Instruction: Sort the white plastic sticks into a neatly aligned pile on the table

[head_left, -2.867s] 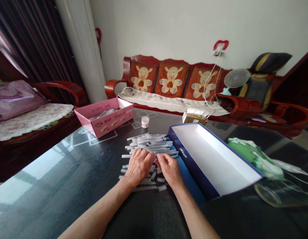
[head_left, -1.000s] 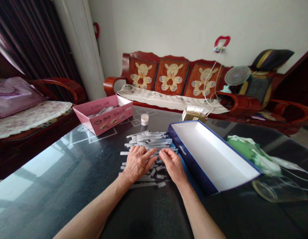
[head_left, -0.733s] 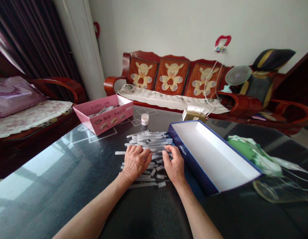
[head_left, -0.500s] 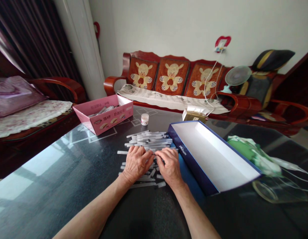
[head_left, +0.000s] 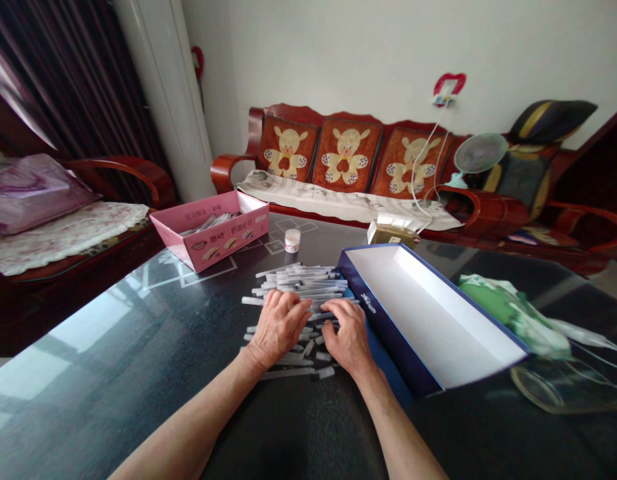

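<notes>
My left hand (head_left: 281, 327) is closed over a pale pen (head_left: 251, 301), whose end sticks out to the left; the fingers cover most of it. My right hand (head_left: 347, 335) hovers over the pens just across a small gap, its thumb and forefinger apart, with nothing visible between them. Beyond both hands lies a pile of pens (head_left: 301, 275) with whitish barrels, roughly side by side. Below and between the hands are scattered short pale pieces that look like pen caps (head_left: 308, 348), along with more pens.
A pink box (head_left: 228, 243) holding more pens stands at the back left. A small white cup (head_left: 292, 241) is behind the pile. On the right are a blue box with a white inside (head_left: 438, 320), a tissue pack (head_left: 393, 232) and a green-and-white bag (head_left: 508, 307).
My hands were together at the fingertips; now they are apart, the right one slightly right and its fingers parted. The pen end at my left hand has moved slightly right.
</notes>
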`<state>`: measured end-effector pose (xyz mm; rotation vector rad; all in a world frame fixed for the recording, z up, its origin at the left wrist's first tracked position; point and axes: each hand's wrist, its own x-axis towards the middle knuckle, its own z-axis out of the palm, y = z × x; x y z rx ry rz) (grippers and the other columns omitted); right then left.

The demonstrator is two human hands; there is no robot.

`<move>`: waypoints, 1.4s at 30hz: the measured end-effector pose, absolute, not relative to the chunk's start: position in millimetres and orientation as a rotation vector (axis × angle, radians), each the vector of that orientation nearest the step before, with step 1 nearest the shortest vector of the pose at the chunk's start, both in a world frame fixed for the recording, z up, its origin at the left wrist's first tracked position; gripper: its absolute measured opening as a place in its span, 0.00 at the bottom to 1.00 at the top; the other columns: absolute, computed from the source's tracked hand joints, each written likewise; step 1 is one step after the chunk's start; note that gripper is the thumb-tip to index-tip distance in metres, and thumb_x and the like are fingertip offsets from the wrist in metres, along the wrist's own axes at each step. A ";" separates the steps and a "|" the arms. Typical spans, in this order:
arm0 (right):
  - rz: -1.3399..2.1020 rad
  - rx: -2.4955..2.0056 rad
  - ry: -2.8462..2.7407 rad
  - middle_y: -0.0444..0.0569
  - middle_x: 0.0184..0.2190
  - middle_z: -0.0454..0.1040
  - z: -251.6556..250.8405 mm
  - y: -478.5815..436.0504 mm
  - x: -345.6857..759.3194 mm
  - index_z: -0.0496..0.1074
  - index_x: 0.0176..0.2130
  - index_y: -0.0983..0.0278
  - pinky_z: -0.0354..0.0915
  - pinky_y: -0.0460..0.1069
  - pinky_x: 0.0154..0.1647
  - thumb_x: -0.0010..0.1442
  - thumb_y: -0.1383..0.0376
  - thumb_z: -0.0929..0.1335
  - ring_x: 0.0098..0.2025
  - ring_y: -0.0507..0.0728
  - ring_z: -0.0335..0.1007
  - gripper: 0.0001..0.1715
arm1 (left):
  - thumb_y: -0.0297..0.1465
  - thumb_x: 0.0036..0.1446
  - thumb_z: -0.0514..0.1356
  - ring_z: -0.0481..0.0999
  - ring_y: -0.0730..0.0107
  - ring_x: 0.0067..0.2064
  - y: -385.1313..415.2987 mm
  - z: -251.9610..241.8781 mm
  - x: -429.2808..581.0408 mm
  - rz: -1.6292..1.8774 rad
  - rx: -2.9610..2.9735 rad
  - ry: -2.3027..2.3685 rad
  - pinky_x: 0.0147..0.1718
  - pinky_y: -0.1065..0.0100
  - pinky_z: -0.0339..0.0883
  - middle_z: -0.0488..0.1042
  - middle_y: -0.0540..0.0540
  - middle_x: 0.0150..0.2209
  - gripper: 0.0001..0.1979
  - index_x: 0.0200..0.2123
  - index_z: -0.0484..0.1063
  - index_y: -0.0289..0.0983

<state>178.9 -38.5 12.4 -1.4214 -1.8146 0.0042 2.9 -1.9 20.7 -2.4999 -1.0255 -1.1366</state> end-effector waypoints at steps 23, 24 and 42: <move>0.011 -1.296 -1.593 0.59 0.55 0.65 8.3 -34.1 173.2 0.57 0.58 0.65 0.62 0.61 0.56 0.61 0.65 0.61 0.57 0.62 0.62 0.26 | 0.24 0.62 0.50 0.72 0.69 0.47 -19.3 38.2 8.1 -1.642 -2.474 -0.881 0.46 0.68 0.69 0.71 0.41 0.45 0.14 0.51 0.62 0.36; 0.018 -1.308 -1.589 0.60 0.56 0.64 7.0 -33.4 174.0 0.56 0.59 0.65 0.62 0.61 0.57 0.62 0.64 0.61 0.58 0.62 0.62 0.27 | 0.23 0.62 0.50 0.72 0.69 0.47 -18.8 37.2 9.2 -1.694 -2.472 -0.916 0.47 0.67 0.68 0.71 0.41 0.45 0.14 0.50 0.63 0.37; 0.130 -1.267 -1.698 0.53 0.39 0.70 17.5 -39.4 164.0 0.68 0.45 0.62 0.66 0.53 0.47 0.65 0.67 0.58 0.45 0.58 0.68 0.13 | 0.25 0.57 0.52 0.62 0.51 0.59 -8.7 27.3 4.5 -1.263 -2.392 -1.083 0.54 0.48 0.55 0.66 0.37 0.56 0.19 0.53 0.66 0.37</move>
